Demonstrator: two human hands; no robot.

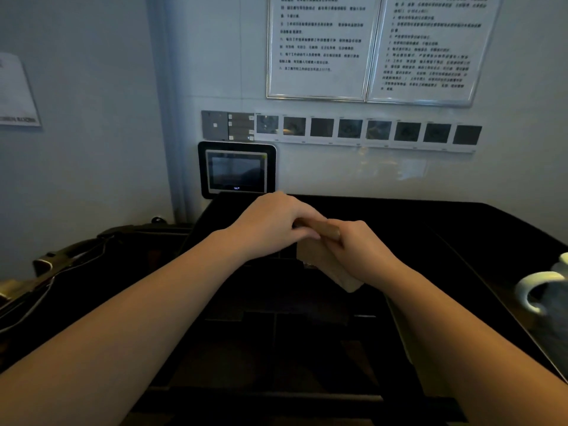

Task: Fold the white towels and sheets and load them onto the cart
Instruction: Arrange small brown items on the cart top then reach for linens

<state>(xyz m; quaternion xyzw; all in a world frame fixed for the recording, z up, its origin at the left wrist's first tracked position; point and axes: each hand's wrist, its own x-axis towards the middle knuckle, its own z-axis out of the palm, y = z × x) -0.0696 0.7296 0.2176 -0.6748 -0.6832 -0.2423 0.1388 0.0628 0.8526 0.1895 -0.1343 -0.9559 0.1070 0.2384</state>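
A: Count so far? Two hands, one small tan packet (pixel 325 262), one white cup (pixel 541 290) far right.

B: Yep. Left hand (pixel 273 222) and right hand (pixel 362 250) both pinching the packet, mid-air above the dark cart (pixel 430 229). No towels visible.

Both hands meet over the middle of a dark counter (pixel 430 216) that runs along the back wall. The left hand (pixel 270 224) sits left of the right hand (pixel 359 250), with a small flat packet (pixel 325 262) between them. A wall-mounted screen (pixel 236 170) is behind the left hand. Two framed notices (pixel 368 47) hang above a row of small pictures (pixel 368 130). Mugs (pixel 544 293) stand at the counter's right end.
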